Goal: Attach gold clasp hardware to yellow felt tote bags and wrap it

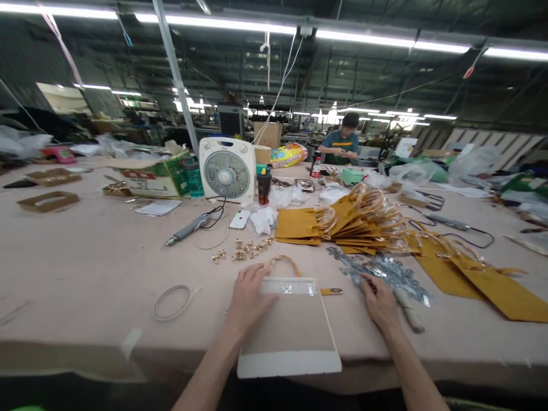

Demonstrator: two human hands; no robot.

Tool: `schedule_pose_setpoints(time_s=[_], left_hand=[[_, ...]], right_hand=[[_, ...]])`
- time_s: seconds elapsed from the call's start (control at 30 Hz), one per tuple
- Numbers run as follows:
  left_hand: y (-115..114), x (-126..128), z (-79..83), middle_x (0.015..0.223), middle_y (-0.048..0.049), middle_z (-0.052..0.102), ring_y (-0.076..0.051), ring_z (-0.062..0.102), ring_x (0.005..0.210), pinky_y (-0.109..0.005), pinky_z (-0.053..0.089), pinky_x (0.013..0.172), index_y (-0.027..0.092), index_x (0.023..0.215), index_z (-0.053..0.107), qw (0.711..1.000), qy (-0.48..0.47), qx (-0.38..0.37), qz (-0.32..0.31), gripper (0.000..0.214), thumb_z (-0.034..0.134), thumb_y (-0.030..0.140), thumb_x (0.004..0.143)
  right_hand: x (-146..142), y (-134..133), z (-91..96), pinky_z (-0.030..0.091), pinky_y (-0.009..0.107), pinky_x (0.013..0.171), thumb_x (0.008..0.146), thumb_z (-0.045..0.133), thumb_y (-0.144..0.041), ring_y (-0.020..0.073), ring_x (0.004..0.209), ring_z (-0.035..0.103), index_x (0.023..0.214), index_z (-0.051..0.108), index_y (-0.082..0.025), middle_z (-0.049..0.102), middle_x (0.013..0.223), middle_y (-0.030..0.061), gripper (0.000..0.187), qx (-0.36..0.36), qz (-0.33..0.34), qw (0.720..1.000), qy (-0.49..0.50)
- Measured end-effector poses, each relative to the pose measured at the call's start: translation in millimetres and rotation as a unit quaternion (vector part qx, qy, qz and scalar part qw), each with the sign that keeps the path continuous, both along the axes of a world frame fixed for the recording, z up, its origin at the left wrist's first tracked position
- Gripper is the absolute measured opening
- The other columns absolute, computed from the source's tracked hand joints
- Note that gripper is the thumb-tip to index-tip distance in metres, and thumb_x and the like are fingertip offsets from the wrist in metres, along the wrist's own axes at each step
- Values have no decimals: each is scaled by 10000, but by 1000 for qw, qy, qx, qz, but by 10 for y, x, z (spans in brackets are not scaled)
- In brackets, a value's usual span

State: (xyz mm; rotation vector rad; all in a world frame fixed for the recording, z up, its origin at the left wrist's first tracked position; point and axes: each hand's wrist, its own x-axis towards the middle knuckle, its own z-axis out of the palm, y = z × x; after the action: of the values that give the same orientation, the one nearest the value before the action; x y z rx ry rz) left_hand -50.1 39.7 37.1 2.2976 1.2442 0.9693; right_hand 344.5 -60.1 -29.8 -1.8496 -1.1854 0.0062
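A flat beige bag panel (291,325) with white edges lies in front of me, overhanging the table's front edge. A tan loop handle (285,264) shows above its top, and a tan strap with a metal end (331,291) sticks out at its right. My left hand (252,294) lies on the panel's upper left corner, thumb stretched across it. Two small shiny plates (286,289) sit along the top band. To the right, my right hand (379,297) is at a pile of thin grey metal pieces (391,274), its fingers curled together; anything between them is hidden.
Gold-coloured fittings (248,248) lie beyond the panel, near a grey power screwdriver (186,229) and a phone (240,219). Mustard bag pieces (299,222) are stacked behind the metal pile. A box fan (226,171) stands farther back. A co-worker (342,142) sits across the table.
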Motion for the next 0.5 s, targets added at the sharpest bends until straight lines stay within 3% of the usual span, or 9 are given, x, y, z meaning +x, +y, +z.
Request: schedule_pose_setpoints(time_s=[0.1, 0.2, 0.33, 0.5], left_hand=[[-22, -224, -110, 1406, -103, 629, -314, 536, 1349, -538, 422, 1188, 211, 1248, 689, 996, -18, -80, 24, 488, 822, 244, 780], [-159, -174, -206, 1394, -105, 631, -290, 562, 1338, -490, 428, 1196, 200, 1210, 708, 990, -61, -122, 19, 447, 820, 228, 778], [-348, 129, -249, 1392, -91, 620, -270, 576, 1322, -440, 446, 1183, 211, 1225, 705, 984, -110, -138, -3, 499, 845, 192, 746], [-389, 333, -292, 1322, -79, 634, -251, 618, 1231, -428, 484, 1124, 226, 1192, 736, 980, -116, -151, -52, 412, 836, 209, 792]], right_hand=[[-34, -5, 64, 478, 442, 907, 890, 589, -550, 287, 964, 633, 1092, 744, -184, 715, 1063, 109, 446, 59, -47, 995, 61], [-226, 57, 171, 501, 402, 792, 836, 689, -598, 244, 807, 632, 1114, 730, -176, 712, 922, 73, 507, 110, -59, 976, 177], [-755, 177, 422, 515, 326, 676, 778, 801, -582, 188, 697, 621, 1081, 704, -210, 679, 809, 16, 489, 122, 86, 933, 327], [-1421, 314, 633, 477, 295, 652, 868, 763, -523, 166, 666, 581, 1027, 704, -208, 652, 736, 0, 357, 34, 253, 911, 323]])
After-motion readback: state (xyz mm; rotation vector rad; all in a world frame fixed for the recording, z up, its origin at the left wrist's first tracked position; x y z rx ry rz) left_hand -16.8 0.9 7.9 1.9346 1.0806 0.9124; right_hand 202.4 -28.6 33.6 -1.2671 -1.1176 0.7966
